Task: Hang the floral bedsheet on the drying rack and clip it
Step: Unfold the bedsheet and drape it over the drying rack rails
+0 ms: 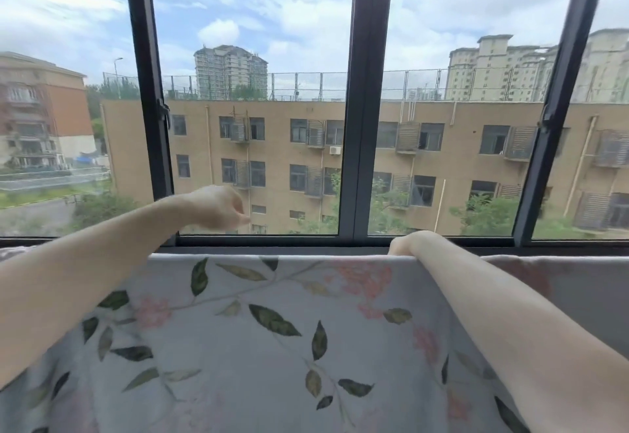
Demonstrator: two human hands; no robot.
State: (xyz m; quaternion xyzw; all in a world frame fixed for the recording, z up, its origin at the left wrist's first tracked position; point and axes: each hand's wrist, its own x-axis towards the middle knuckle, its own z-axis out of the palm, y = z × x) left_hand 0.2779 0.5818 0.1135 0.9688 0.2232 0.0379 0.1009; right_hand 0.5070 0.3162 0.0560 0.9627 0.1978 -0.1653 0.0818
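The floral bedsheet (272, 323), pale with green leaves and pink flowers, hangs over a horizontal bar right in front of me and fills the lower view. The rack itself is hidden under the cloth. My left hand (218, 206) is raised above the sheet's top edge, its fingers curled downward, with nothing visible in it. My right hand (410, 243) reaches over the top edge of the sheet; its fingers drop behind the fold and are hidden. No clip is in view.
A dark-framed window (364, 126) stands just behind the sheet, its sill (272, 243) level with the top edge. Another plain cloth (561, 283) hangs at the right. Buildings and trees lie outside.
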